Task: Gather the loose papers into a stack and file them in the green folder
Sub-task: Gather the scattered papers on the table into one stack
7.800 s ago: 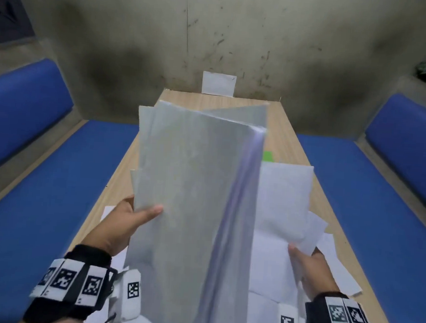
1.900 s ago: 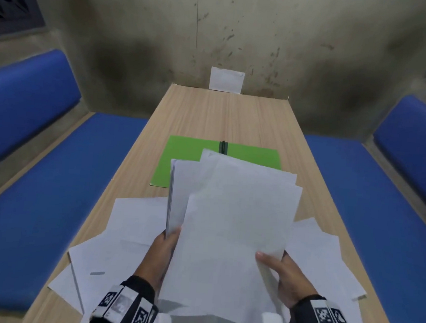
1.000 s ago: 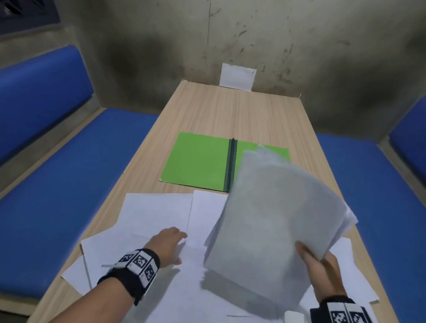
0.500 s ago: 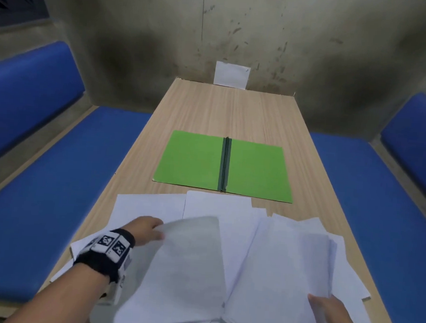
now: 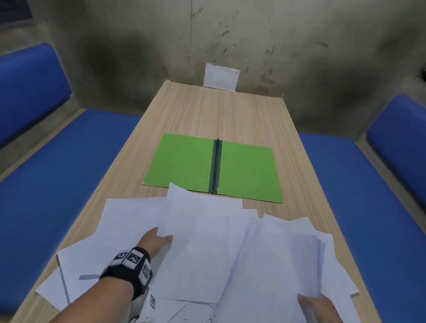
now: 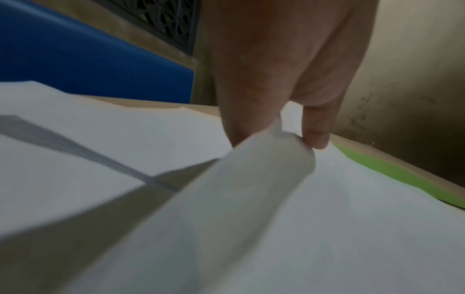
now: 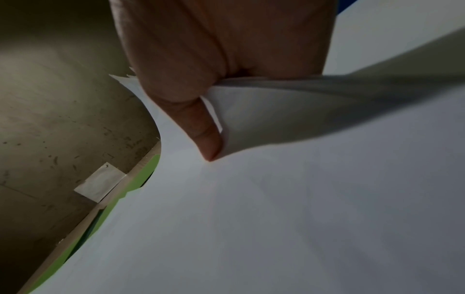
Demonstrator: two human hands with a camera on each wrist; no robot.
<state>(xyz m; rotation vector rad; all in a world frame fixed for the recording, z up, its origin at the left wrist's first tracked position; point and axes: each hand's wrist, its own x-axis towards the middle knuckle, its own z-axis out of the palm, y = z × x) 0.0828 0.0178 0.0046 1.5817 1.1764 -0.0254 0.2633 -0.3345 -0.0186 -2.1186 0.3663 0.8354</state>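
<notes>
You have a long wooden table in front of you, its far end against the wall. An open green folder lies flat on it around the middle, its dark spine running away from you. White loose papers lie spread and overlapping across the near end, just short of the folder.

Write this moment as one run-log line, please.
left hand: lifts single sheet | right hand: grips paper stack | green folder: open, unfilled
</notes>
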